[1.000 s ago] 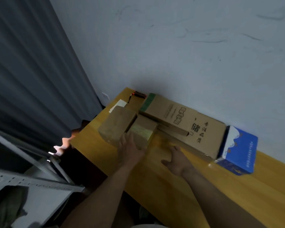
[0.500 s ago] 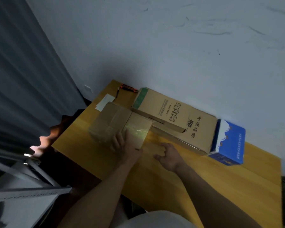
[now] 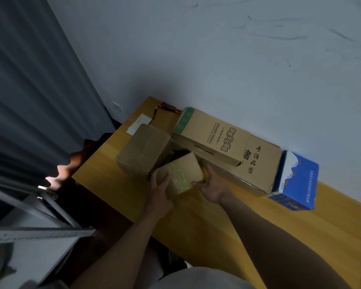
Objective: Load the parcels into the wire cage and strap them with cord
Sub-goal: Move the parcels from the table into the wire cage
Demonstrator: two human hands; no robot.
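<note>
The small taped parcel (image 3: 182, 174) sits tilted between both hands, over the near part of the wooden table (image 3: 198, 228); whether its low corner touches the tabletop cannot be told. The left hand (image 3: 161, 189) grips its left side, fingers (image 3: 157, 176) curled onto the cardboard, and the right hand (image 3: 214, 187) grips its right side, fingers (image 3: 205, 174) wrapped round the edge, so the parcel is clamped from both sides. Just beyond the left fingers, touching or nearly touching the parcel, lies a plain brown box (image 3: 144, 151). Just beyond the right fingers a long printed carton (image 3: 213, 138) rests on top of a larger flat carton (image 3: 261, 171) that lies along the wall (image 3: 217, 59). Further out past the right fingers a blue box (image 3: 296, 181) stands against that larger carton's end. Well beyond the left fingers, at the table's far corner, lie a white slip of paper (image 3: 139, 127) and some orange-and-black pens (image 3: 168, 107). Off the table on the left-fingers side hang a dark curtain (image 3: 33, 84) and, lower, a grey metal frame (image 3: 42, 233).
</note>
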